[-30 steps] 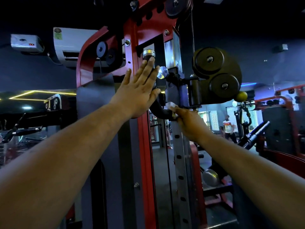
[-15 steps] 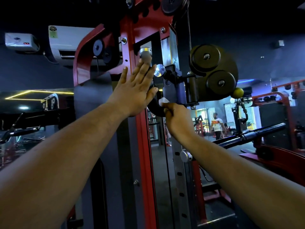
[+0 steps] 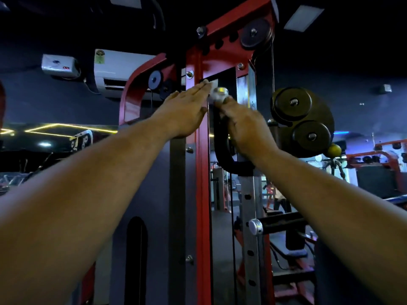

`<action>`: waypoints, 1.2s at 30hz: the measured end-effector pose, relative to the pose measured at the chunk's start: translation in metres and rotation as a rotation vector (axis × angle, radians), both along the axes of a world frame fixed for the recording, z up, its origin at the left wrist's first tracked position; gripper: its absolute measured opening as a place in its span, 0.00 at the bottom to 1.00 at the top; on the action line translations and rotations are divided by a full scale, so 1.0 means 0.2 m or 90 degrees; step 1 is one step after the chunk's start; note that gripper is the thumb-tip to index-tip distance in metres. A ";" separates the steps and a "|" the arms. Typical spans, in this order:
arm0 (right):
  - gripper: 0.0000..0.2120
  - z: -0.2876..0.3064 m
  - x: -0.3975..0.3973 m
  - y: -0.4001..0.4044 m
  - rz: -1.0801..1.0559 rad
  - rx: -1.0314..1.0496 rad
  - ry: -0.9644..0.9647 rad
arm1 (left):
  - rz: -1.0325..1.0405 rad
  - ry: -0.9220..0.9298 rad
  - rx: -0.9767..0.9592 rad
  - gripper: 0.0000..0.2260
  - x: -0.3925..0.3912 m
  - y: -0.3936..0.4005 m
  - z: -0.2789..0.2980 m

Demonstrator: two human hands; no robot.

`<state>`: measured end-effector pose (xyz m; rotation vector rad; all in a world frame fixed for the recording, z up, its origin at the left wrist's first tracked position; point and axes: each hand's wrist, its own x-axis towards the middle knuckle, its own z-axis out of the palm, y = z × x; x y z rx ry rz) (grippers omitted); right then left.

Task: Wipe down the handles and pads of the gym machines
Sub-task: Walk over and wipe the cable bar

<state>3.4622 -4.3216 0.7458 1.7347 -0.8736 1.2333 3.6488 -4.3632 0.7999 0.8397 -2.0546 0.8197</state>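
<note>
Black curved handle (image 3: 220, 146) sits under the right hand (image 3: 244, 126) pinching a white cloth (image 3: 217, 96); left hand (image 3: 187, 111) lies flat, fingers straight.

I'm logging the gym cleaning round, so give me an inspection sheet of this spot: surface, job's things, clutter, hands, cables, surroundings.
Surface: red upright of the cable machine, with a perforated steel post beside it.
Job's things: curved black handle with a chrome end cap; a white cloth sits at its top.
Clutter: nothing seen.
Hands: left hand lies flat on the upright, fingers straight; right hand grips the handle top with the cloth.
Cables: one thin black cable drops from the top pulley.
Surroundings: dim gym, air conditioner on the wall, black weight plates, other red machines at right.
</note>
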 end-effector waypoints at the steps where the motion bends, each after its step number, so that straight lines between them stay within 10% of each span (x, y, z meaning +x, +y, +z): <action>1: 0.20 0.01 0.01 -0.02 -0.051 0.018 0.051 | -0.003 0.002 0.001 0.30 0.00 0.00 0.01; 12: 0.20 -0.42 -0.33 -0.12 -0.135 -0.036 0.473 | 0.004 -0.135 -0.045 0.28 -0.03 -0.03 -0.13; 16: 0.18 -0.43 -0.33 -0.08 -0.011 -0.102 0.129 | 0.018 -0.155 -0.041 0.28 -0.06 -0.03 -0.16; 19: 0.16 -0.41 -0.20 -0.11 0.079 0.118 -0.235 | 0.013 -0.133 -0.028 0.31 -0.10 -0.04 -0.21; 27: 0.19 -0.52 -0.23 -0.21 -0.138 0.214 -0.256 | 0.020 -0.098 -0.051 0.34 -0.17 -0.13 -0.32; 36: 0.16 -0.58 -0.01 -0.10 0.344 0.126 -0.448 | 0.026 -0.106 -0.073 0.33 -0.16 -0.14 -0.31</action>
